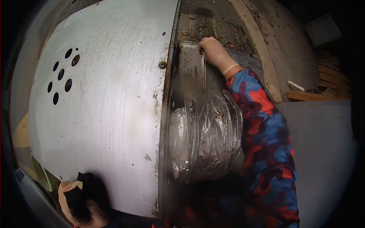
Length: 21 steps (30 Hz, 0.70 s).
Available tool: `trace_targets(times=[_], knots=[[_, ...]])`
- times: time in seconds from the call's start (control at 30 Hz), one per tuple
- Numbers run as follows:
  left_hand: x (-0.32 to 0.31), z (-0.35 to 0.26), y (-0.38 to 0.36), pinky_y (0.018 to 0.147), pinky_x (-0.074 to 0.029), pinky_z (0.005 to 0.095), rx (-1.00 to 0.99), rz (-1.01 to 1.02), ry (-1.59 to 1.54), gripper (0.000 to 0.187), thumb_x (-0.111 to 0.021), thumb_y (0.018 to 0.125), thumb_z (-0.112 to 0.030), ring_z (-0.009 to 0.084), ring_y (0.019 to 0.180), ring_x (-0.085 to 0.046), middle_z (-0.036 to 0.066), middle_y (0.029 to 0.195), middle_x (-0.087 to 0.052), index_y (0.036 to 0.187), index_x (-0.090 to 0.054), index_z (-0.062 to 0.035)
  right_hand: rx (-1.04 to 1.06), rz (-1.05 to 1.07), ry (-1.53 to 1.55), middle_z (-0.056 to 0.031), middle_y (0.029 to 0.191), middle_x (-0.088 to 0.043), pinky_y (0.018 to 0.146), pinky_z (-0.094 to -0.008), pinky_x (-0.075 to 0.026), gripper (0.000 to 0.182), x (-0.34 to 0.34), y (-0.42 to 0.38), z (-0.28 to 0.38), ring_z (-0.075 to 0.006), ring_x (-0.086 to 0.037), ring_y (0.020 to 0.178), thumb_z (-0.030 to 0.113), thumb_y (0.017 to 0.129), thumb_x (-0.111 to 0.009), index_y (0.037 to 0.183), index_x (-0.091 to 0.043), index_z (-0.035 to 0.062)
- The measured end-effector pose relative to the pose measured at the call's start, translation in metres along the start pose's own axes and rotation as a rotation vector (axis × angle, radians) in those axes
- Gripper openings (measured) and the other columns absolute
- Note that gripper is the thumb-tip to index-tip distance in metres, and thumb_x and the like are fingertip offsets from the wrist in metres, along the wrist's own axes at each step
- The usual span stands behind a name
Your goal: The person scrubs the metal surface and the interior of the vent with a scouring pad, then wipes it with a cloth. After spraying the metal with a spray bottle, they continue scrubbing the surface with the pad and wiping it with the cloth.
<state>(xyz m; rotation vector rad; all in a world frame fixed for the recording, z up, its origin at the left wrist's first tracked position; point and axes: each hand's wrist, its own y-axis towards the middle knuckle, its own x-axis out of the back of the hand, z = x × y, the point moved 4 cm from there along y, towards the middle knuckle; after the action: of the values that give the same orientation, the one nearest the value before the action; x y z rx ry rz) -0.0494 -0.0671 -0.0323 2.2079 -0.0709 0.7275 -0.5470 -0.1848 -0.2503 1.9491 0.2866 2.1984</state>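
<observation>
My right hand [217, 54], in a pale glove, reaches far forward with its fingers curled closed at the corner of a worn metal plate [190, 62]; whatever is inside the fingers is hidden. Below that arm lies a ribbed drum wrapped in clear plastic film [207, 133]. At the lower left, my left hand [97, 216] is closed around a dark black object [78, 201], whose kind I cannot make out. It sits beside the lower corner of a large brushed metal panel [110, 95], which has several round holes on its far left side.
A dark vertical edge [167, 98] divides the panel from the drum. To the right stands a grey flat surface [319, 136], with wooden pieces [332, 76] and a grey box [323, 29] beyond. A green rim [42, 173] shows at the left.
</observation>
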Motion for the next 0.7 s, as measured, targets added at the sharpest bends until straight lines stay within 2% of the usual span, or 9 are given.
trace_targets(times=[0.07, 0.13, 0.2, 0.27, 0.47, 0.53, 0.6, 0.67, 0.7], knots=[[-0.003, 0.000, 0.006, 0.074, -0.051, 0.0373, 0.069, 0.166, -0.023, 0.041, -0.075, 0.082, -0.018, 0.0268, 0.077, -0.062, 0.020, 0.090, -0.065, 0.104, -0.058, 0.0118, -0.007, 0.152, -0.016, -0.0126, 0.099, -0.063, 0.089, -0.0408, -0.046, 0.016, 0.011, -0.015, 0.020, -0.0333, -0.057, 0.099, 0.005, 0.075, -0.060, 0.088, -0.068, 0.0062], [-0.012, -0.006, 0.009, 0.070, -0.051, 0.0365, 0.107, 0.130, -0.016, 0.043, -0.076, 0.081, -0.023, 0.0260, 0.073, -0.060, 0.019, 0.084, -0.064, 0.098, -0.059, 0.0122, 0.111, 0.218, 0.237, -0.0119, 0.092, -0.064, 0.086, -0.0422, -0.047, 0.015, 0.028, -0.045, 0.045, -0.0333, -0.058, 0.096, 0.007, 0.073, -0.063, 0.088, -0.068, 0.0077], [-0.016, -0.012, 0.012, 0.068, -0.051, 0.0363, 0.115, 0.033, 0.048, 0.044, -0.076, 0.081, -0.026, 0.0262, 0.071, -0.060, 0.018, 0.081, -0.064, 0.094, -0.060, 0.0125, 0.177, 0.596, 0.285, -0.0115, 0.092, -0.065, 0.086, -0.0402, -0.047, 0.016, 0.022, -0.068, 0.064, -0.0326, -0.060, 0.095, 0.010, 0.073, -0.063, 0.088, -0.070, 0.0089], [-0.011, -0.010, 0.009, 0.071, -0.051, 0.0377, 0.106, 0.104, 0.085, 0.048, -0.078, 0.080, -0.028, 0.0266, 0.073, -0.060, 0.019, 0.083, -0.064, 0.097, -0.059, 0.0119, 0.244, 0.369, 0.570, -0.0126, 0.094, -0.066, 0.083, -0.0398, -0.049, 0.017, 0.027, -0.091, 0.080, -0.0333, -0.061, 0.094, 0.013, 0.077, -0.060, 0.090, -0.070, 0.0094], [0.001, -0.002, -0.011, 0.078, -0.052, 0.0455, 0.132, -0.027, 0.129, 0.057, -0.077, 0.080, -0.033, 0.0276, 0.081, -0.062, 0.022, 0.095, -0.064, 0.111, -0.055, 0.0104, 0.376, 0.502, 0.295, -0.0157, 0.096, -0.067, 0.078, -0.0416, -0.051, 0.023, 0.008, -0.041, 0.106, -0.0346, -0.064, 0.091, 0.020, 0.079, -0.059, 0.097, -0.069, 0.0099], [0.013, 0.018, -0.025, 0.090, -0.051, 0.0397, 0.239, 0.007, 0.091, 0.039, -0.052, 0.095, -0.013, 0.0307, 0.098, -0.063, 0.020, 0.121, -0.057, 0.128, -0.047, 0.0082, 0.377, 0.449, 0.309, -0.0157, 0.097, -0.067, 0.078, -0.0418, -0.051, 0.025, 0.004, -0.023, 0.107, -0.0343, -0.064, 0.092, 0.022, 0.080, -0.059, 0.099, -0.069, 0.0100], [0.009, 0.013, -0.024, 0.091, -0.050, 0.0413, 0.224, 0.006, 0.063, 0.038, -0.051, 0.095, -0.009, 0.0314, 0.100, -0.063, 0.021, 0.121, -0.057, 0.128, -0.047, 0.0077, 0.377, 0.402, 0.330, -0.0157, 0.098, -0.067, 0.079, -0.0420, -0.052, 0.026, 0.001, -0.028, 0.109, -0.0340, -0.064, 0.093, 0.023, 0.080, -0.058, 0.101, -0.068, 0.0101], [-0.005, -0.004, -0.016, 0.092, -0.046, 0.0385, 0.249, -0.050, 0.221, 0.047, -0.064, 0.091, -0.033, 0.0262, 0.101, -0.059, 0.016, 0.114, -0.060, 0.118, -0.054, 0.0036, 0.238, 0.291, 0.343, -0.0164, 0.099, -0.067, 0.078, -0.0427, -0.052, 0.027, -0.002, -0.038, 0.106, -0.0344, -0.064, 0.093, 0.023, 0.081, -0.058, 0.104, -0.067, 0.0104], [-0.006, -0.002, -0.015, 0.093, -0.046, 0.0374, 0.217, -0.062, 0.198, 0.047, -0.064, 0.091, -0.032, 0.0257, 0.101, -0.059, 0.016, 0.114, -0.060, 0.119, -0.054, 0.0044, 0.149, 0.426, 0.411, -0.0178, 0.098, -0.066, 0.080, -0.0428, -0.050, 0.025, -0.001, -0.044, 0.102, -0.0354, -0.063, 0.097, 0.021, 0.082, -0.057, 0.102, -0.067, 0.0106]])
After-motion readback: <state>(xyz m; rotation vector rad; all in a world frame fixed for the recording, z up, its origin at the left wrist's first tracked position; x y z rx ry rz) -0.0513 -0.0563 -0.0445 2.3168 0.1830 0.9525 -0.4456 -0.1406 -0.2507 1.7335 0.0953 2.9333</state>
